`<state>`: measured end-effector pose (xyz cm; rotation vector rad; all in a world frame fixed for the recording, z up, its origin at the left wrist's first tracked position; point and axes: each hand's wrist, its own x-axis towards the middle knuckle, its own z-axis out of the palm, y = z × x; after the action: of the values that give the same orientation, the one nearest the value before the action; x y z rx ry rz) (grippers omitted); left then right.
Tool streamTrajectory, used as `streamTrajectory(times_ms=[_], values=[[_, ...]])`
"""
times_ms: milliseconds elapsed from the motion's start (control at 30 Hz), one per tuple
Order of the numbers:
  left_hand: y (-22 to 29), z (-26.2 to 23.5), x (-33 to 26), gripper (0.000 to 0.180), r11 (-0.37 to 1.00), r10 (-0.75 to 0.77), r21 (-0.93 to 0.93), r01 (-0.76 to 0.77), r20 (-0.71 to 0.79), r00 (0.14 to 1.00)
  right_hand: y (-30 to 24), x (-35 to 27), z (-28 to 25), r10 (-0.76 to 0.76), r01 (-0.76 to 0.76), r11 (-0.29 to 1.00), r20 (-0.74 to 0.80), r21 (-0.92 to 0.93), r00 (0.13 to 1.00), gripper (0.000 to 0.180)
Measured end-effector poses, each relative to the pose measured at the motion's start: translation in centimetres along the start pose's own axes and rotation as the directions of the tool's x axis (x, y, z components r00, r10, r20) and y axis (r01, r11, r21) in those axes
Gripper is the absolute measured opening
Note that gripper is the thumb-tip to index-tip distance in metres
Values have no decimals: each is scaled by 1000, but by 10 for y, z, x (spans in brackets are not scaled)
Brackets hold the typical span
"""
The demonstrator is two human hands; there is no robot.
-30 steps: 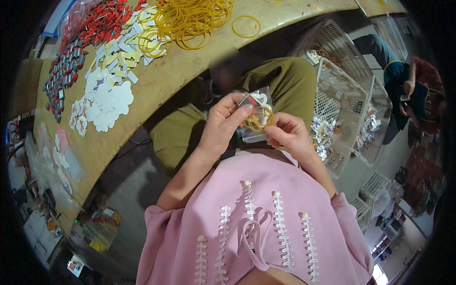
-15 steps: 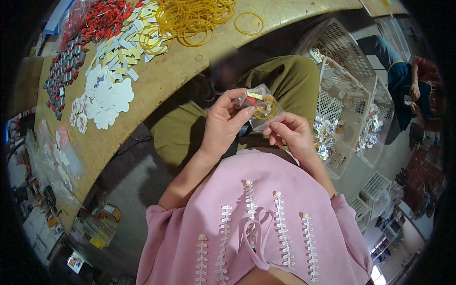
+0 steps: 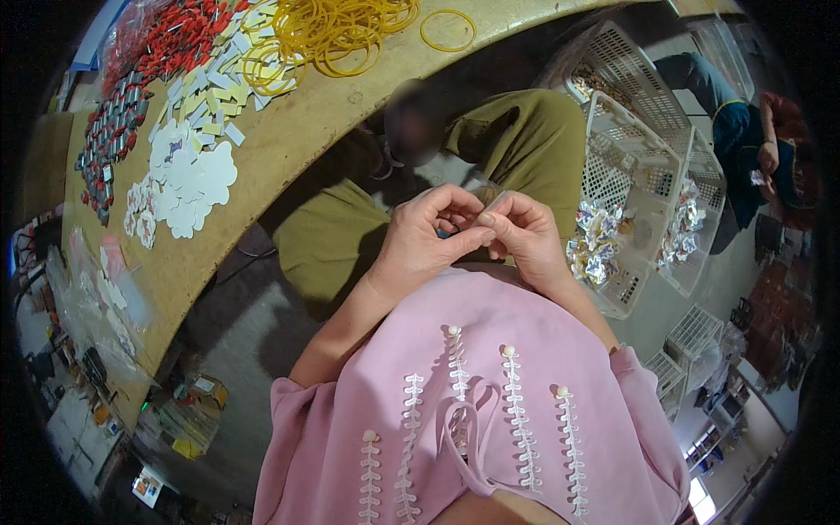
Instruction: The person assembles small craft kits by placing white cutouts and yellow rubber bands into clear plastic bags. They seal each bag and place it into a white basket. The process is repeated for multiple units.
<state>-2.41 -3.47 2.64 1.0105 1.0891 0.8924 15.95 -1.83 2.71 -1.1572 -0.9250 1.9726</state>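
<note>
Plastic bag (image 3: 484,189), mostly hidden, is pinched between both hands (image 3: 423,236) (image 3: 534,241).

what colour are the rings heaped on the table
The rings are yellow, clearest in head view.

The bag (image 3: 482,186) is clear, the bands (image 3: 350,31) yellow, the cards (image 3: 210,98) white and pale yellow, the blouse (image 3: 481,350) pink with white leafy trim, the trousers (image 3: 535,140) olive.

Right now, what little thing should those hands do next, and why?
Perhaps the right hand could slide aside for a peek: it meets the left hand at the fingertips, and together they hide most of the clear bag.
</note>
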Motion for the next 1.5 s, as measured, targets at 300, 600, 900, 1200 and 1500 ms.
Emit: streamTrajectory(times_ms=[300,600,900,1200,1500], values=[[13,-6,0,5,976,27,216,-8,-83,996,13,4,9,-139,138,990,-23,-39,990,16],[-2,0,3,3,907,206,416,-63,-308,929,20,5,9,-140,136,988,-48,-80,989,13],[2,-14,8,15,576,608,755,-313,-140,781,22,7,9,-81,83,996,63,-39,995,11],[16,-31,8,30,398,756,670,-627,147,638,12,35,-19,395,-471,674,260,569,881,51],[24,-29,-2,22,676,564,612,-411,-69,823,-3,27,-22,241,-303,905,225,299,944,25]])
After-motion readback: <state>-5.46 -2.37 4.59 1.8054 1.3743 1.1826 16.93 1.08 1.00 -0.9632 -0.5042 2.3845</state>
